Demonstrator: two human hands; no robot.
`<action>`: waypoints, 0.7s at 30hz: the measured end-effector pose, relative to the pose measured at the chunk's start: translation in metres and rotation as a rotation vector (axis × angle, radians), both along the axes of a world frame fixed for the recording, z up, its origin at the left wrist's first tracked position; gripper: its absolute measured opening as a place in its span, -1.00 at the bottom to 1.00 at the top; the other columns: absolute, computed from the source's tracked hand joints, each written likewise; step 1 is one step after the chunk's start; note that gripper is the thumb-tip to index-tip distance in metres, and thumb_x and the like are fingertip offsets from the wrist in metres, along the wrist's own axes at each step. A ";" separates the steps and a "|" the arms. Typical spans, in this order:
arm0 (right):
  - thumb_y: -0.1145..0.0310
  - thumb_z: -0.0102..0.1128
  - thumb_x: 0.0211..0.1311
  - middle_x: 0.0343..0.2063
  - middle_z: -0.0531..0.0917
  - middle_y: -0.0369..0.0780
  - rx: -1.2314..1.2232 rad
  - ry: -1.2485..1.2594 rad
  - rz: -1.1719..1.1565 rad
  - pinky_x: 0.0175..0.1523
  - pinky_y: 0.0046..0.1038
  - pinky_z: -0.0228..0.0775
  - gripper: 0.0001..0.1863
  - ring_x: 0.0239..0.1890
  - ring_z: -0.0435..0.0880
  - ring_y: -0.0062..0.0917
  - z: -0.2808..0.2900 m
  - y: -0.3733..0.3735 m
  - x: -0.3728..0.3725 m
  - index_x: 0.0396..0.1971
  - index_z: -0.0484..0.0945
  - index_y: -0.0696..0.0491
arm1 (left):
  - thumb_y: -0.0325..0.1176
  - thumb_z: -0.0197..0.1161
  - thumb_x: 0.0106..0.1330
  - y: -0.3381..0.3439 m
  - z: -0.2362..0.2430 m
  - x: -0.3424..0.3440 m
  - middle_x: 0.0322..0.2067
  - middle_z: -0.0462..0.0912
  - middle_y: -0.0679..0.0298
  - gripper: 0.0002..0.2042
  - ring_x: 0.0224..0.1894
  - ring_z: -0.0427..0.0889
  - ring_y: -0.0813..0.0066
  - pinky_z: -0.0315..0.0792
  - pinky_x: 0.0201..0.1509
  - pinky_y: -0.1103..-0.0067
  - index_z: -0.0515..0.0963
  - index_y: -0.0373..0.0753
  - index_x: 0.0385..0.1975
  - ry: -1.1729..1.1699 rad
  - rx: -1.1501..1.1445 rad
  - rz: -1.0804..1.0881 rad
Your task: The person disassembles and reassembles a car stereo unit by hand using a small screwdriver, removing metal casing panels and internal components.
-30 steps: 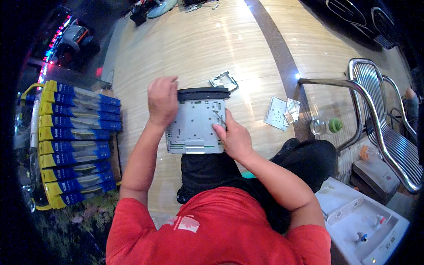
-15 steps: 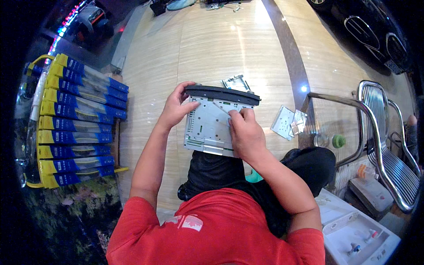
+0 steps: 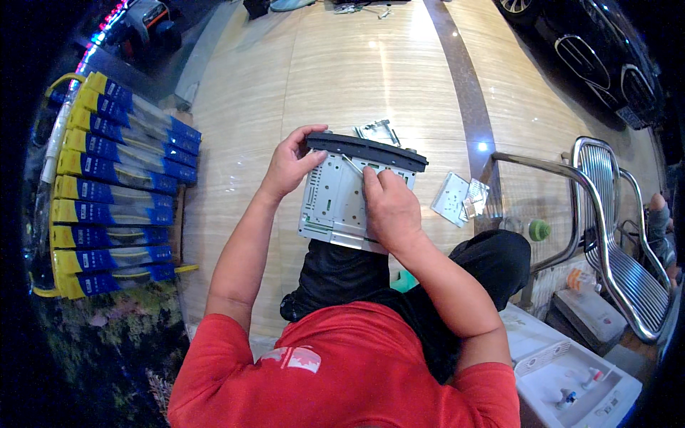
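Observation:
A car stereo unit (image 3: 335, 196), a flat silvery metal box with holes and a long black front panel (image 3: 367, 149), rests over my legs with the panel facing away from me. My left hand (image 3: 287, 167) grips its left front corner, thumb on top of the metal and fingers round the panel's end. In my right hand (image 3: 392, 210) is a thin metal-shafted tool (image 3: 352, 165), which looks like a screwdriver. Its tip meets the seam between panel and box; the handle is hidden in my closed fingers. That hand lies against the box's right side.
On the floor beyond the unit lies a metal bracket (image 3: 378, 132); to the right are a perforated metal plate (image 3: 451, 196) and a smaller plate (image 3: 476, 197). A green-lidded jar (image 3: 539, 230), steel chair (image 3: 615, 235) and white dispenser (image 3: 571, 389) stand right. A rack of packages (image 3: 118, 189) stands left.
The stereo has turned slightly clockwise and shifted a little right. The tool's tip stays near the panel seam, both hands keep their holds, and the whole view has shifted slightly.

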State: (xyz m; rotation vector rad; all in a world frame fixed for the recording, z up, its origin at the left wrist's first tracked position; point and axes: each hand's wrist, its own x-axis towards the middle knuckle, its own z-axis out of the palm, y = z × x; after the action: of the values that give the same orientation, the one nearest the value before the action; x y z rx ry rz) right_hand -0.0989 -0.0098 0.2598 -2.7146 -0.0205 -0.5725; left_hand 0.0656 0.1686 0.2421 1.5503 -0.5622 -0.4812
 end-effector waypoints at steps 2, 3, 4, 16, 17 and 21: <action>0.47 0.10 0.12 -0.40 0.51 -0.15 -0.009 -0.016 -0.008 -0.30 -0.35 0.53 -0.67 -0.34 0.60 -0.32 -0.003 -0.001 0.001 -0.07 0.53 0.17 | -0.54 0.32 0.24 -0.002 -0.001 0.000 -0.02 0.59 0.26 -0.52 0.01 0.56 0.56 0.45 0.16 0.58 0.44 -0.31 0.19 -0.010 -0.014 0.002; 0.48 0.12 0.10 -0.41 0.50 -0.17 -0.001 -0.026 -0.018 -0.32 -0.35 0.52 -0.64 -0.35 0.59 -0.32 -0.004 -0.001 0.002 -0.05 0.54 0.14 | -0.54 0.29 0.24 -0.001 -0.001 0.001 0.11 0.54 0.20 -0.52 0.12 0.53 0.48 0.40 0.25 0.54 0.43 -0.31 0.19 0.011 0.006 -0.006; 0.49 0.15 0.09 -0.42 0.49 -0.18 0.007 -0.036 -0.028 -0.34 -0.36 0.51 -0.62 -0.36 0.59 -0.32 -0.005 -0.001 0.003 -0.02 0.56 0.12 | -0.55 0.26 0.24 -0.002 -0.001 0.001 0.23 0.49 0.15 -0.52 0.22 0.49 0.41 0.35 0.33 0.49 0.42 -0.31 0.20 0.032 0.026 -0.014; 0.44 0.07 0.14 -0.48 0.47 -0.21 -0.081 -0.042 -0.140 -0.42 -0.40 0.56 -0.95 -0.44 0.61 -0.39 -0.013 0.004 0.013 -0.42 0.40 0.02 | -0.55 0.32 0.26 -0.013 0.005 0.004 0.08 0.60 0.21 -0.58 -0.01 0.60 0.57 0.51 0.08 0.62 0.49 -0.31 0.14 -0.048 0.054 0.003; 0.44 0.07 0.14 -0.48 0.47 -0.21 -0.079 -0.042 -0.143 -0.42 -0.40 0.56 -0.95 -0.44 0.61 -0.39 -0.014 0.006 0.013 -0.42 0.40 0.02 | -0.55 0.32 0.26 -0.013 0.009 0.004 0.08 0.60 0.21 -0.58 -0.01 0.60 0.57 0.51 0.08 0.62 0.49 -0.31 0.14 -0.048 0.055 0.000; 0.41 0.07 0.18 -0.50 0.48 -0.24 -0.078 -0.020 -0.157 -0.48 -0.39 0.58 -0.94 -0.48 0.63 -0.44 -0.009 0.012 0.011 -0.38 0.40 0.02 | -0.51 0.37 0.21 -0.012 0.021 0.014 -0.03 0.66 0.22 -0.59 -0.03 0.61 0.55 0.51 0.06 0.59 0.53 -0.31 0.09 -0.116 0.195 -0.079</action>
State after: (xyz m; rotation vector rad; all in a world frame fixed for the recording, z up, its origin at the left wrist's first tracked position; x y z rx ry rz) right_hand -0.0879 0.0022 0.2504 -2.8033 0.1707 -0.6563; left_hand 0.0801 0.1566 0.2632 1.7545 -0.6840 -0.5210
